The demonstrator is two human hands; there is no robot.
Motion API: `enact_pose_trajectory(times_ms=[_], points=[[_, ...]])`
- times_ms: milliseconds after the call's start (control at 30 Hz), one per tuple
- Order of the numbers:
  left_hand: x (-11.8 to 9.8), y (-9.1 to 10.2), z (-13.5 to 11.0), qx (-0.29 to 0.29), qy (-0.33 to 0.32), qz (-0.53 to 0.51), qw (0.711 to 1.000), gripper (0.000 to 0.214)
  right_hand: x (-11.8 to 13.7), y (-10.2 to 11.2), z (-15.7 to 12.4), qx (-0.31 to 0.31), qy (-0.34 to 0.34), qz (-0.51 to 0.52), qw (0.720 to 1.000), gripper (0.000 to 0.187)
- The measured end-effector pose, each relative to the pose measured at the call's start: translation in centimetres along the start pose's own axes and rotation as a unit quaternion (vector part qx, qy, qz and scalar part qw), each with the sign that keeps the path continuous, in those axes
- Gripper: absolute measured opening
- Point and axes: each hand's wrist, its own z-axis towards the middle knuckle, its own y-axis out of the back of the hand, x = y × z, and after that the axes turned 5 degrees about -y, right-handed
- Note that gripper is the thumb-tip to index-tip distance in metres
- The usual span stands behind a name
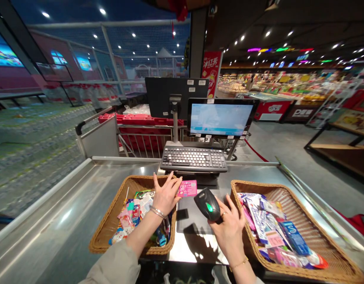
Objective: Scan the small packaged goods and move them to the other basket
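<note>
Between the thumb and fingers of my left hand (166,193) is a flat pink packet (188,188), its printed side facing up; the other fingers are spread. The hand is over the right rim of the left wicker basket (105,221), which holds several small colourful packages. My right hand (231,228) grips a black barcode scanner (208,204) with a lit green light on top. The scanner's head points toward the pink packet, a small gap apart. Close beside my right hand stands the right wicker basket (315,201), with several packaged goods in it, including a blue box (294,237).
A keyboard (194,158) and a lit screen (220,118) stand at the back of the metal counter (66,213). Behind them is a metal cart (146,138) with red contents. Stacked bottle packs (36,146) lie at the left, and a shop floor stretches to the right.
</note>
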Motion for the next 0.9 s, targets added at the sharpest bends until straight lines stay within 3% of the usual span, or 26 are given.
enact_pose_trajectory(times_ms=[400, 600, 900], points=[[-1.1, -0.3, 1.5, -0.017, -0.026, -0.011, 0.999, 0.066, -1.4, 1.0, -0.3, -0.037, -0.017, -0.023, 0.999, 0.027], [-3.2, -0.5, 3.6, -0.03, -0.063, -0.031, 0.997, 0.066, -3.6, 2.0, -1.0, -0.08, -0.035, -0.049, 0.995, 0.023], [-7.2, -1.3, 7.0, -0.02, -0.127, -0.058, 0.99, 0.062, -6.9, 5.1, -2.0, -0.153, -0.1, -0.096, 0.978, 0.036]])
